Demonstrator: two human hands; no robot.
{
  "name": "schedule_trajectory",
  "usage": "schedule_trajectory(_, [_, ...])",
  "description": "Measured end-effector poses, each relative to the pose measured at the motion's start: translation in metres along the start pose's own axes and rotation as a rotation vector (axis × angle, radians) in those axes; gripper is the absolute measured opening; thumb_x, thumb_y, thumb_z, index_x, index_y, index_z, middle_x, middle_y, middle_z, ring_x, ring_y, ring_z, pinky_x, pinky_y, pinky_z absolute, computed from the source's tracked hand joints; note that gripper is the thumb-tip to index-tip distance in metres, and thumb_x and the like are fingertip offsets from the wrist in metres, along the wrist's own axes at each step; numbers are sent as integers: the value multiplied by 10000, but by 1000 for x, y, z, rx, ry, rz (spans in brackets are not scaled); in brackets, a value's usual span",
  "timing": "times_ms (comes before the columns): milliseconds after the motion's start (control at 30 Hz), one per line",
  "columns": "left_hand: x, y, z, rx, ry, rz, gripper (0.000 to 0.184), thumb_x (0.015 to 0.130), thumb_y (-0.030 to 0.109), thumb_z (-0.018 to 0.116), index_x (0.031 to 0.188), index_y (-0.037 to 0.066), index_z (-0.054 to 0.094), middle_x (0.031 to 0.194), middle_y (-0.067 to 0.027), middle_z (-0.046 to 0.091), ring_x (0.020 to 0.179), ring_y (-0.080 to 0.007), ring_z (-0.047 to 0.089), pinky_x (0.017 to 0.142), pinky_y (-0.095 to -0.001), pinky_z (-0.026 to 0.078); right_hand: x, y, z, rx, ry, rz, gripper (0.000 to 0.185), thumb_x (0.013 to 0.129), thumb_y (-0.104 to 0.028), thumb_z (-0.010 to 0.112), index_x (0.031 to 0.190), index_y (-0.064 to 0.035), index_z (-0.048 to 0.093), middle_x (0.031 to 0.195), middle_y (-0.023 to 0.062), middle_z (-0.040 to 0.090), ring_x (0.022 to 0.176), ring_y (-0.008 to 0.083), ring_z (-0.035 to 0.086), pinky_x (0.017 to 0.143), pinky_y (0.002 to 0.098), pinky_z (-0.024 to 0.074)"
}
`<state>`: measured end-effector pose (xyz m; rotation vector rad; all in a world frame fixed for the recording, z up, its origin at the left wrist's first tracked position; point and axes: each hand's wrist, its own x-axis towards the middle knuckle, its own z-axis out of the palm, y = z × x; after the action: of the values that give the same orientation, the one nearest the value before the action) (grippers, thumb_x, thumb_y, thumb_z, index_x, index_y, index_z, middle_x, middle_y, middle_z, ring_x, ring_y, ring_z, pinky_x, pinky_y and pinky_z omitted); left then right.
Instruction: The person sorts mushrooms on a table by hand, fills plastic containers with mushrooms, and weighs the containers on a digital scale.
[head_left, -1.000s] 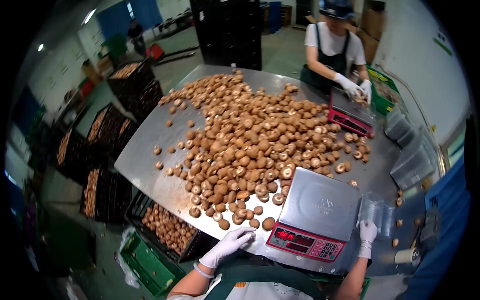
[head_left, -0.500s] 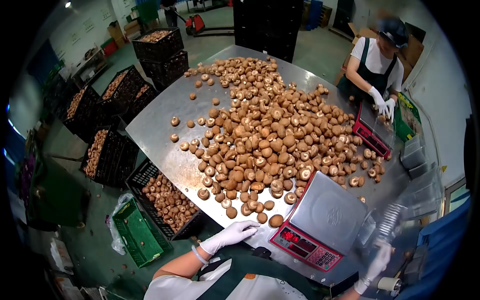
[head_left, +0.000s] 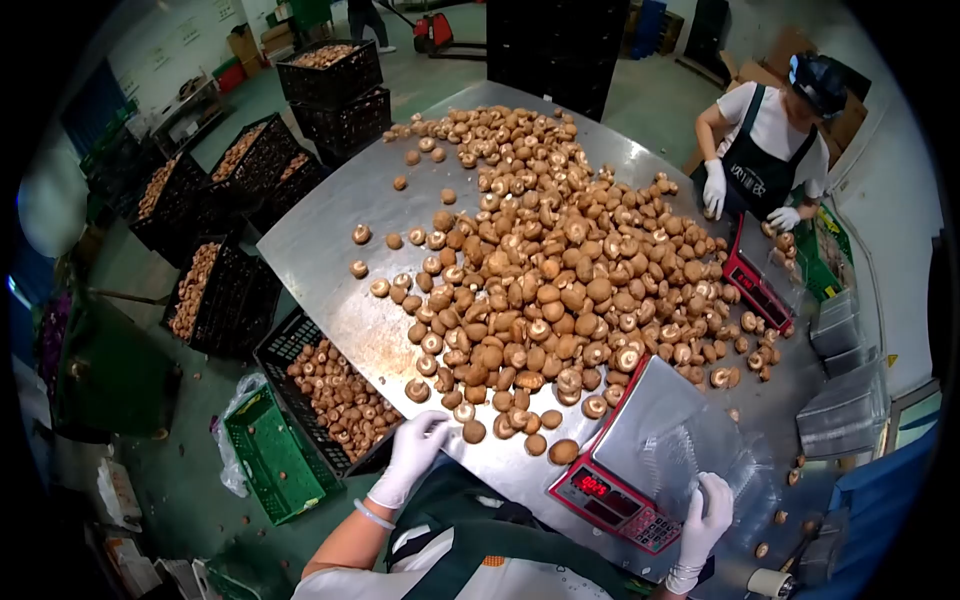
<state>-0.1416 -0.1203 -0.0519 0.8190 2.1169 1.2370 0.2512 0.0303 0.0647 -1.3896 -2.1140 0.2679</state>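
Observation:
My left hand (head_left: 412, 458), in a white glove, is at the table's near edge with its fingers apart and nothing in them. Closest to it is a brown mushroom (head_left: 473, 431) at the edge of a large mushroom heap (head_left: 540, 290). My gloved right hand (head_left: 707, 515) is at the front right of the red digital scale (head_left: 640, 400), its fingers on the near edge of a clear plastic tray (head_left: 680, 450). The tray lies on the steel weighing plate; its outline is hard to see. Red digits glow on the scale's display (head_left: 592, 485).
Across the table (head_left: 320, 240) a co-worker (head_left: 765, 150) in white gloves works at a second red scale (head_left: 757, 288). Stacks of clear trays (head_left: 843, 415) stand on the right. A black crate of mushrooms (head_left: 340, 400) and a green crate (head_left: 280, 455) are at the left.
My right hand has brought the clear tray leftward from the table's right side onto the scale. My left hand has drawn back left, away from the scale. The co-worker's hands have moved apart.

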Motion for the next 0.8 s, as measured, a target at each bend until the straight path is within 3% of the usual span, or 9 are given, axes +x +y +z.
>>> schedule_trajectory(167, [37, -33, -25, 169, 340, 106, 273, 736, 91, 716, 966, 17, 587, 905, -121, 576, 819, -258, 598, 713, -330, 498, 35, -70, 47, 139, -34, -185, 241, 693, -26, 655, 933, -36, 648, 923, 130, 639, 933, 309, 596, 868, 391, 454])
schedule_trajectory(300, [59, -41, -33, 428, 117, 178, 501, 665, 231, 774, 1080, 43, 566, 1027, -132, 545, 1004, -311, 533, 854, -392, 458, 69, -118, 118, 234, -173, -261, 185, 745, -87, 685, 924, -52, 656, 896, 109, 649, 856, 278, 614, 801, 372, 475])
schedule_trajectory(367, [69, -63, -33, 463, 48, 285, 507, 669, 232, 772, 1092, 42, 565, 1032, -132, 546, 1002, -313, 538, 841, -387, 467, 92, -150, 155, 426, -307, -62, 204, 780, -148, 689, 955, -49, 650, 883, 118, 638, 841, 285, 612, 768, 361, 484])
schedule_trajectory(433, [77, -72, -37, 231, -21, 178, 456, 753, 206, 726, 1136, 31, 549, 1045, -117, 564, 951, -279, 582, 830, -358, 481, 111, -161, 205, 399, -282, -85, 310, 787, -202, 699, 1052, -63, 616, 940, 131, 618, 855, 289, 609, 752, 349, 489])
schedule_trajectory(500, [89, -89, -41, -564, -241, -251, 451, 841, 171, 651, 1234, 25, 484, 1122, -106, 561, 965, -237, 596, 827, -340, 488, 124, -175, 248, 180, -162, -189, 441, 759, -233, 724, 1141, -76, 568, 989, 124, 587, 875, 285, 598, 751, 359, 488])
schedule_trajectory(633, [103, -66, -84, -1168, -517, -345, 486, 957, 176, 374, 1412, 29, 282, 1224, -200, 524, 1052, -292, 587, 904, -375, 495, 133, -163, 311, -233, -179, -340, 488, 717, -270, 740, 1141, -86, 583, 943, 112, 564, 865, 283, 575, 730, 371, 484])
schedule_trajectory(700, [110, -64, -97, -1211, -562, -344, 477, 960, 196, 374, 1388, -2, 302, 1223, -203, 525, 1029, -310, 595, 910, -407, 493, 136, -161, 309, -127, -185, -230, 437, 718, -249, 738, 1108, -102, 605, 911, 108, 583, 861, 283, 585, 727, 359, 488])
schedule_trajectory(767, [115, -65, -109, -1328, -567, -406, 461, 959, 213, 403, 1361, -3, 337, 1201, -206, 535, 1011, -283, 603, 854, -351, 516, 140, -153, 288, 296, -251, -30, 363, 804, -219, 684, 1124, -67, 601, 1049, 90, 630, 904, 210, 616, 766, 322, 490])
schedule_trajectory(800, [119, -82, -112, -1355, -610, -393, 484, 975, 280, 389, 1349, -24, 342, 1194, -202, 539, 1011, -317, 598, 899, -413, 489, 138, -150, 273, 622, -288, 194, 345, 827, -226, 665, 1129, -72, 599, 1060, 75, 626, 915, 187, 611, 776, 315, 495])
